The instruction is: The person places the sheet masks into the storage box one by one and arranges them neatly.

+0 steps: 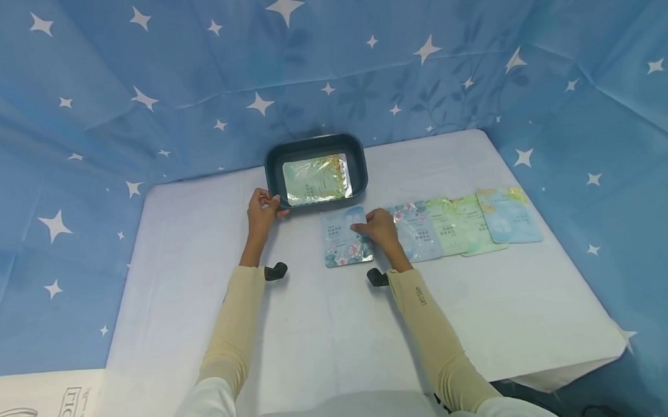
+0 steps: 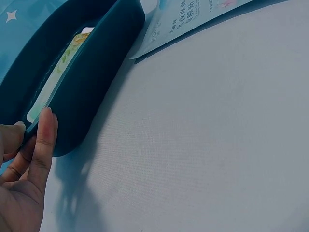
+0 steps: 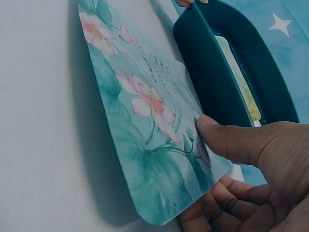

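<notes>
My left hand (image 1: 263, 213) pinches the near left corner of a dark green plastic bin (image 1: 360, 167), thumb and fingers on either side of its rim (image 2: 48, 104). Inside the bin lies a green sheet mask packet (image 1: 310, 181). Just in front of the bin, my right hand (image 1: 378, 228) grips the right edge of a blue sheet mask packet (image 1: 341, 236) with pink lotus flowers. In the right wrist view, the thumb (image 3: 227, 140) lies on the front of that packet (image 3: 149, 106), the other fingers behind it, and its edge is tilted up from the cloth.
Right of my right hand, several more packets overlap in a row: a blue floral one (image 1: 419, 236), green ones (image 1: 449, 225) and a light blue one (image 1: 510, 219). A white cloth (image 1: 317, 333) covers the table. Blue star-patterned curtain (image 1: 193, 65) hangs close behind the bin.
</notes>
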`<state>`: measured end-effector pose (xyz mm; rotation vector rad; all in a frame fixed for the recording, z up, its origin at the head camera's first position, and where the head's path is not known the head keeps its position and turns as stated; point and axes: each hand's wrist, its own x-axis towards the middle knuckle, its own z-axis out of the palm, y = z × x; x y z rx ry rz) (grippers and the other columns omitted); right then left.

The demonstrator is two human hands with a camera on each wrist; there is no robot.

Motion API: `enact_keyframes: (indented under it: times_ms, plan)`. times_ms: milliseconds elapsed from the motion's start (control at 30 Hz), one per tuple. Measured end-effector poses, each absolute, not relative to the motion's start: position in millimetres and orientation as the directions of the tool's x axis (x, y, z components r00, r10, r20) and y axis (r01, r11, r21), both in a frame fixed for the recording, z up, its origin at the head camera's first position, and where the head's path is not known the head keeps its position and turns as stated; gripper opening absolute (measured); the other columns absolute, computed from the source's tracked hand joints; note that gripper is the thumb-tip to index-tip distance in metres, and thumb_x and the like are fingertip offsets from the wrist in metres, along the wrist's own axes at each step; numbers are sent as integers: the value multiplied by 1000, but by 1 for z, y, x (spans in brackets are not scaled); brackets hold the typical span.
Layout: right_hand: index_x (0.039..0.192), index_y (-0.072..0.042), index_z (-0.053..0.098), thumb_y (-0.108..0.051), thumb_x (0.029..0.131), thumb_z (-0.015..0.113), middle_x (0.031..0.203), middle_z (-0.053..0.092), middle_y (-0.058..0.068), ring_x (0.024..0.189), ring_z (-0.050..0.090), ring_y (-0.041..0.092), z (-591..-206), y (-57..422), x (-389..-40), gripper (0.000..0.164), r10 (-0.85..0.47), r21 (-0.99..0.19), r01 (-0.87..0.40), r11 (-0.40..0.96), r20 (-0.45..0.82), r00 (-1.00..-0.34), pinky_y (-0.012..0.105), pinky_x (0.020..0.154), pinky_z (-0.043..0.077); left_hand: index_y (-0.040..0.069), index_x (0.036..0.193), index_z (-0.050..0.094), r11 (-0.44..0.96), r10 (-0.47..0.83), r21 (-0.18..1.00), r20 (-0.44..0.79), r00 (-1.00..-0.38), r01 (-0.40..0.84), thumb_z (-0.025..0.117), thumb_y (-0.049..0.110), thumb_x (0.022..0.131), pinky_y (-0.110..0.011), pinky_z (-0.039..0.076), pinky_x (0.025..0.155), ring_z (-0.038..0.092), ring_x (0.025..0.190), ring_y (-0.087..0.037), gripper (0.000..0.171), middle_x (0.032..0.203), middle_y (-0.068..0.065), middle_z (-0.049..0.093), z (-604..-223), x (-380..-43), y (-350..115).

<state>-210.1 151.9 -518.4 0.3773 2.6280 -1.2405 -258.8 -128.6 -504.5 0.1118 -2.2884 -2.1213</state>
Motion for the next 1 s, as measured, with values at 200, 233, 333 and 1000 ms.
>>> enact_keyframes:
  times_ms: [200,233,333,1000]
  plan:
    - [71,-6,50,-23,81,80,61,43,0,56,39,13,-517,151,-210,36,137,-736,323,595,-303,-943,20,45,32,-18,110,36,73,-59,996,-37,-998,-41,58,1,96,-54,63,82,69,61,-19,32,76,-11,45,-506,-259,-129]
    - [69,-8,47,-23,81,79,59,40,-1,55,37,13,-516,151,-210,38,133,-738,326,591,-309,-942,20,44,29,-17,109,36,73,-60,997,-34,-998,-38,58,1,96,-53,63,81,69,61,-19,30,76,-10,45,-506,-259,-130]
    - [73,-7,51,-23,82,78,64,44,0,59,41,14,-515,151,-211,32,128,-734,329,594,-318,-939,19,46,33,-12,107,38,61,-72,997,-36,-997,-41,59,3,96,-50,65,80,67,60,-15,28,76,-8,45,-514,-264,-131]
    - [125,4,53,-26,91,67,123,58,22,100,59,32,-509,149,-217,48,57,-731,344,590,-387,-920,41,84,58,-5,104,39,93,-103,995,-18,-994,-28,60,10,97,-36,68,73,66,60,-9,26,76,-3,45,-530,-272,-133]
